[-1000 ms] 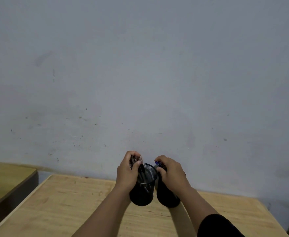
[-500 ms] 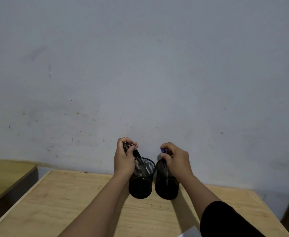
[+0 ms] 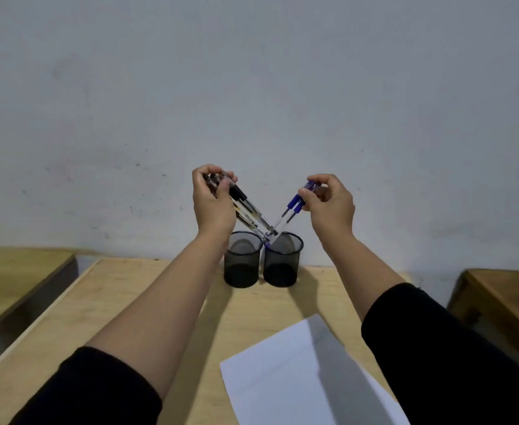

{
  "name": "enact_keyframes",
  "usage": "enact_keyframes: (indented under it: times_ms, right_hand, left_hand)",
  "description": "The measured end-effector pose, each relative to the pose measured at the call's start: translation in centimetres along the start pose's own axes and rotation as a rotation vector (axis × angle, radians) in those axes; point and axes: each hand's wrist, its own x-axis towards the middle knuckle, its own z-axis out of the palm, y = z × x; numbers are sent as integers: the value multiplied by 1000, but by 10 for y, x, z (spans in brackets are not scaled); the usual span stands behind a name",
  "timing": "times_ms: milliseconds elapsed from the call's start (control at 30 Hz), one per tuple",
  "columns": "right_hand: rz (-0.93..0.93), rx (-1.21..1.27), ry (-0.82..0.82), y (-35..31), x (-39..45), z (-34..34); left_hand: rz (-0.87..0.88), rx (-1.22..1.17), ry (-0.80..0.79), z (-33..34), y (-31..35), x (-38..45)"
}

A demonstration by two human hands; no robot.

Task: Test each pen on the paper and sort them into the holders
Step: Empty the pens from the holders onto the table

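Two black mesh holders stand side by side at the table's far edge, the left holder (image 3: 241,261) and the right holder (image 3: 282,261). Both look empty. My left hand (image 3: 213,200) is raised above them, shut on a bundle of black-capped pens (image 3: 250,214) that slants down to the right. My right hand (image 3: 329,203) is shut on blue-capped pens (image 3: 289,211) slanting down to the left. The two bundles cross tips just above the holders' rims. A white sheet of paper (image 3: 286,372) lies near me on the table, partly under my right sleeve.
The wooden table (image 3: 98,305) meets a pale wall behind the holders. Another wooden desk (image 3: 13,271) stands to the left across a gap, and a wooden bench or desk (image 3: 503,299) stands to the right.
Both hands have lifted their pen bundles up and out of the holders, spreading apart. The view has tilted down, bringing the paper and my sleeves into sight.
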Motion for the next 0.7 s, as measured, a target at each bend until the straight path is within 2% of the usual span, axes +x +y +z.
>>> enact_keyframes:
  times_ms: [300,467,600,700]
  right_hand:
    - [397,99,162,96,-67,-39]
    - [567,158,150,132,-67,-42]
    - [651,79,55,151,-58,-38]
    - [611,-82,-66,164,-55,-37]
  left_hand:
    - [-188,79,198,-37,-72,-84]
    - [-373,113,319,-42,-107,-91]
    - [-439,267,241,-43,-118,-85]
    - [-428,478,139,-52,-129,-79]
